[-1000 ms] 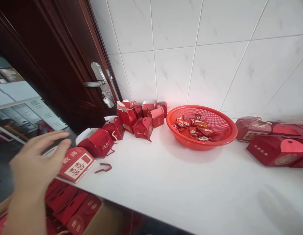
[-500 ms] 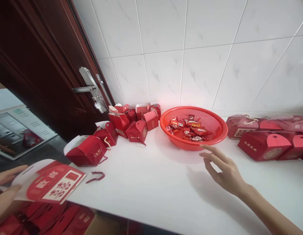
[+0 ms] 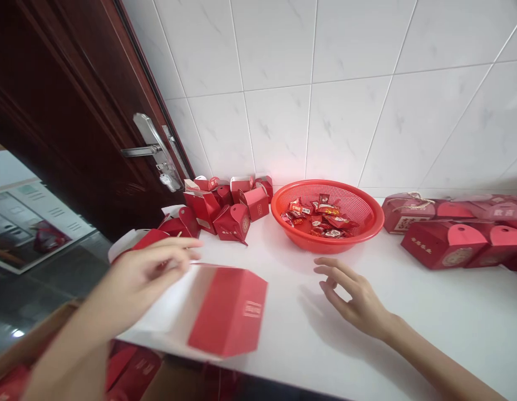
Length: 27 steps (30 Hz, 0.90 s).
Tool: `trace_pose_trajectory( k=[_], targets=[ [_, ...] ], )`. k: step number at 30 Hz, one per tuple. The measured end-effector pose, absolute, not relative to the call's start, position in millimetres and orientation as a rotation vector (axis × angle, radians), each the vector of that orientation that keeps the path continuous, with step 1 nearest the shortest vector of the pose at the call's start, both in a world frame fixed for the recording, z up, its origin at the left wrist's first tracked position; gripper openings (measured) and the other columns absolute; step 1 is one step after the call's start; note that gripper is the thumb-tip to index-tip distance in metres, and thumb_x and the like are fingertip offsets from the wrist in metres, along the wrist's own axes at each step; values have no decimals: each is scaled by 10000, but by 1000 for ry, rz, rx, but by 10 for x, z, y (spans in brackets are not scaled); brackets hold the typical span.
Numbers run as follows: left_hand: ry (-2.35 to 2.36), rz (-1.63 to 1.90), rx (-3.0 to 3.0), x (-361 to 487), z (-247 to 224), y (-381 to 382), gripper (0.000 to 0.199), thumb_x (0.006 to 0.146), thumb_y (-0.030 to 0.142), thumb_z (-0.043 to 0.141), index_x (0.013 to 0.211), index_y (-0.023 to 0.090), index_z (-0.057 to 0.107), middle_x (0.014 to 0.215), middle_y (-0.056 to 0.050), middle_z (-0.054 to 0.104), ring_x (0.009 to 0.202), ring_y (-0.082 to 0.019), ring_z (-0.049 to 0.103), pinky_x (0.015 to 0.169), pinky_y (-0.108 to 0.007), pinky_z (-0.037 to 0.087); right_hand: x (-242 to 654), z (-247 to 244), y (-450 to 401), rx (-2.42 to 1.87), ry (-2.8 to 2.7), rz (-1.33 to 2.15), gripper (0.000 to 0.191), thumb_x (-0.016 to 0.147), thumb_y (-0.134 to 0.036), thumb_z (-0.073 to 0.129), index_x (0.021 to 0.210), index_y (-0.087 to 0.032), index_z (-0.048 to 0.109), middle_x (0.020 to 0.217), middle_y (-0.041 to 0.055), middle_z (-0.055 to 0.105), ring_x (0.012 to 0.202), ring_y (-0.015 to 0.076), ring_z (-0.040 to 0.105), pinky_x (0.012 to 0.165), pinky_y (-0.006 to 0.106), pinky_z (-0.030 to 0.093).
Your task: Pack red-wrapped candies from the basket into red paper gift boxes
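My left hand (image 3: 158,267) is closed on a red paper gift box (image 3: 231,312) by its white inner flap, above the front of the white table (image 3: 300,345). The box is slightly blurred, its red side with small pale lettering turned to the right. Over the table to the right of that box hovers my right hand (image 3: 350,298), fingers loosely curled and apart, with nothing in them. Just beyond it stands a red plastic colander (image 3: 325,245) with wrapped candies (image 3: 319,218) inside.
Several red gift boxes (image 3: 232,221) cluster at the back left, by a dark door (image 3: 74,94) with a metal handle. More filled-out boxes (image 3: 446,245) line the back right against the tiled wall (image 3: 350,111). Below the table's front edge lie further red boxes (image 3: 135,367).
My left hand has carried the gift box rightward over the table, and the box has turned. My right hand has shifted a little left and nearer.
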<state>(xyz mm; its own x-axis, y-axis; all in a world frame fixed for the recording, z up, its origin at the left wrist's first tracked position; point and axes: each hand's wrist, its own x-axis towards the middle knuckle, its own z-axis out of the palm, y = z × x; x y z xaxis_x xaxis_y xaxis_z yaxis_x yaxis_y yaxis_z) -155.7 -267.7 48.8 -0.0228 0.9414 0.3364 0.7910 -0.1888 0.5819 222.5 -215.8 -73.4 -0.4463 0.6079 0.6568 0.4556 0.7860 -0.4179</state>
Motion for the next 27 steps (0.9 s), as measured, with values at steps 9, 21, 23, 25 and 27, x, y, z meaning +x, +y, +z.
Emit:
trace_pose_trajectory(
  k=[9, 21, 23, 25, 27],
  targets=[
    [1281, 728, 2087, -109, 155, -1940, 379, 757, 79, 501, 877, 243, 821, 1127, -28, 786, 1068, -261, 719, 980, -352, 555, 2269, -680, -2128, -929, -1802, 517, 274, 1048, -359, 505, 1297, -244, 513, 830, 17, 713, 654, 175, 696, 650, 326, 602],
    [1193, 630, 2130, 197, 3, -1815, 410, 864, 63, 488, 1111, 197, 786, 1202, -72, 742, 1123, -239, 690, 1024, -371, 535, 2367, -688, -2166, -813, -2118, 180, 378, 1031, -314, 529, 1403, -274, 580, 1644, 165, 295, 1485, 365, 386, 1104, 571, 478],
    [1165, 642, 2088, 169, -7, -1837, 305, 925, 206, 558, 1147, 208, 767, 1250, -82, 714, 1135, -247, 684, 996, -379, 553, 2374, -718, -2155, -805, -2158, 215, 352, 1033, -310, 519, 1371, -262, 601, 1658, 167, 267, 1474, 366, 403, 1115, 580, 464],
    [1149, 740, 2055, 79, 6, -1896, 307, 947, 353, 600, 1181, 216, 744, 1312, -92, 679, 1191, -257, 658, 1010, -383, 548, 2383, -747, -2144, -797, -2153, 239, 325, 1027, -302, 522, 1334, -235, 605, 1644, 192, 285, 1418, 355, 474, 1088, 557, 496],
    [1143, 930, 2033, -91, 67, -2008, 314, 949, 396, 618, 1174, 209, 732, 1337, -100, 662, 1262, -256, 616, 1072, -375, 506, 2394, -762, -2136, -796, -2132, 258, 299, 1018, -299, 530, 1297, -216, 598, 1626, 211, 309, 1348, 338, 540, 1053, 530, 528]
  ],
)
